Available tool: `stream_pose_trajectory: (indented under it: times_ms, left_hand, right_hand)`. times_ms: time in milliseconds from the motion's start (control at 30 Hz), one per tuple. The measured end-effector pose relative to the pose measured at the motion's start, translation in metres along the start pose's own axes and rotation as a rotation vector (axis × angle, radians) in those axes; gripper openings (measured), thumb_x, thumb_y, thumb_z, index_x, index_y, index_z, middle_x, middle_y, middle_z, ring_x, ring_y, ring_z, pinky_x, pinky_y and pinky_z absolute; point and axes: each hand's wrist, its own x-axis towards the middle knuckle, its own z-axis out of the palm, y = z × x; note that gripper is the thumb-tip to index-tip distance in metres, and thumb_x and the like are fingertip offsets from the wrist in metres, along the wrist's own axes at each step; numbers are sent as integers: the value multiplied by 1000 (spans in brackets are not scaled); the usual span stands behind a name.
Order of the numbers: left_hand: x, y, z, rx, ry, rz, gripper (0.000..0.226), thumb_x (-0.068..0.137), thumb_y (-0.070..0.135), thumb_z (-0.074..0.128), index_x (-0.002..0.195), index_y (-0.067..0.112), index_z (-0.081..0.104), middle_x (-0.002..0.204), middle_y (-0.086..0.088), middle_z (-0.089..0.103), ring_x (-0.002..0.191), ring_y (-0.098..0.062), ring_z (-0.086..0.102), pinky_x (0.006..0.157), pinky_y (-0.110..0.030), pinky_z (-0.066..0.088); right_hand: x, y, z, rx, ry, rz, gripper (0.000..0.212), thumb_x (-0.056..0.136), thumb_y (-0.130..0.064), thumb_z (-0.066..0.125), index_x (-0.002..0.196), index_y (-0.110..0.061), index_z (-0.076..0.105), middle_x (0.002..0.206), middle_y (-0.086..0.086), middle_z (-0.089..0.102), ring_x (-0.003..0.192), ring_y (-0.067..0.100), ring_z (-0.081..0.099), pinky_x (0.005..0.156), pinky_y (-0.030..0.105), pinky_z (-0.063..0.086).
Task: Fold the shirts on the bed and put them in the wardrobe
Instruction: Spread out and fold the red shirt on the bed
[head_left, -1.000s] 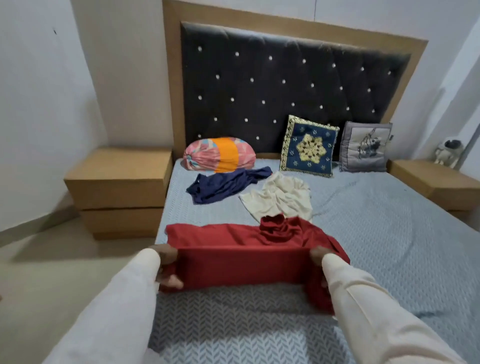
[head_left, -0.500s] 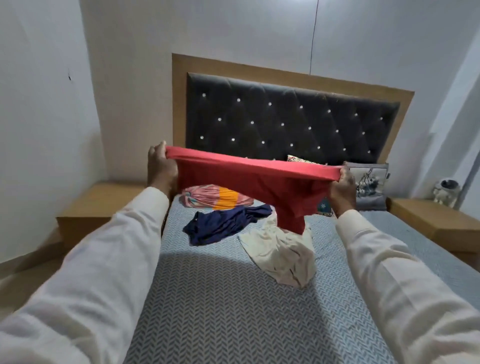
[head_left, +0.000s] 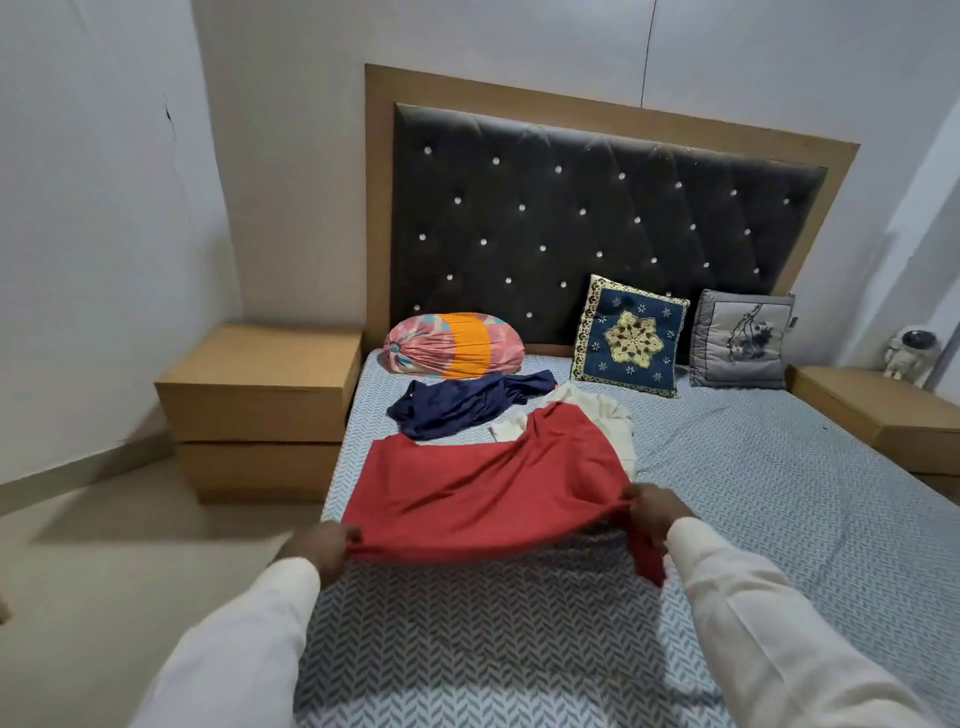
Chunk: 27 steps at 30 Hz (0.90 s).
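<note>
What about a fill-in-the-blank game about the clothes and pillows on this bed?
1. The left hand and the right hand hold a shirt coloured ____.
2. The navy shirt lies in front of the pink and ____ bolster.
3. The blue cushion leans against the dark, buttoned ____.

Missing words: red; orange; headboard.
</note>
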Motion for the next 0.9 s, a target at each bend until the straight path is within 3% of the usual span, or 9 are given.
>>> stream_pose_trajectory:
  times_ms: [100,200,300,433,500,633,700,767,900]
  left_hand:
    - [-26,6,31,91,-51,47,30,99,24,45,125,24,60,130,-8,60,116,-26,58,92,-24,43]
    - [-43,11,45,146,-34,73,26,95,28,46,115,24,61,125,-7,60,111,-24,59,90,-24,43]
    - [-50,5,45,97,-1,42,31,91,34,46,115,24,63,123,-6,64,108,-23,62,88,-25,46]
    - [-66,-1,49,175,-44,41,31,86,31,50,110,20,65,121,-7,64,106,-23,61,86,-26,46]
    - [-76,-2,57,228,-102,33,34,86,23,56,118,18,63,126,-8,62,112,-25,61,94,-28,47]
    - [-99,-2,75,337,-204,56,51,79,12,70,128,12,57,136,-11,58,123,-26,59,101,-31,47]
    - [-110,4,81,379,-211,64,49,84,12,62,133,9,54,139,-13,56,126,-28,57,103,-34,46]
    - [-124,9,85,445,-197,93,45,92,18,52,136,10,52,141,-13,54,128,-30,55,104,-37,45]
    - [-145,10,90,578,-205,134,42,100,15,37,138,10,52,142,-10,54,129,-28,54,103,-41,46]
  right_hand:
    - [-17,11,15,-142,-79,1,40,87,-34,64,127,-31,62,133,10,62,117,26,62,97,29,49]
    - [-37,24,10,-197,68,43,33,85,-35,57,118,-35,62,123,4,66,113,24,64,95,33,50]
    - [-51,41,7,-209,230,78,23,83,-26,51,102,-31,63,108,1,68,96,23,69,87,31,53]
    - [-67,68,25,-305,102,163,32,60,-33,63,90,-30,71,88,-6,70,72,15,72,78,30,60]
    - [-77,85,39,-319,138,171,35,57,-36,67,91,-31,72,92,-5,69,79,16,72,80,29,57]
    - [-93,109,61,-374,82,168,41,74,-39,64,113,-28,68,113,-1,68,100,19,70,86,29,55]
    - [-102,115,72,-400,74,158,39,85,-39,58,122,-27,64,122,1,65,110,21,66,90,29,51]
    - [-111,120,83,-444,61,143,40,95,-28,44,134,-25,56,130,4,61,118,23,62,95,32,48]
    - [-127,126,103,-550,29,113,47,100,-23,28,144,-28,45,139,5,57,126,24,58,99,35,44]
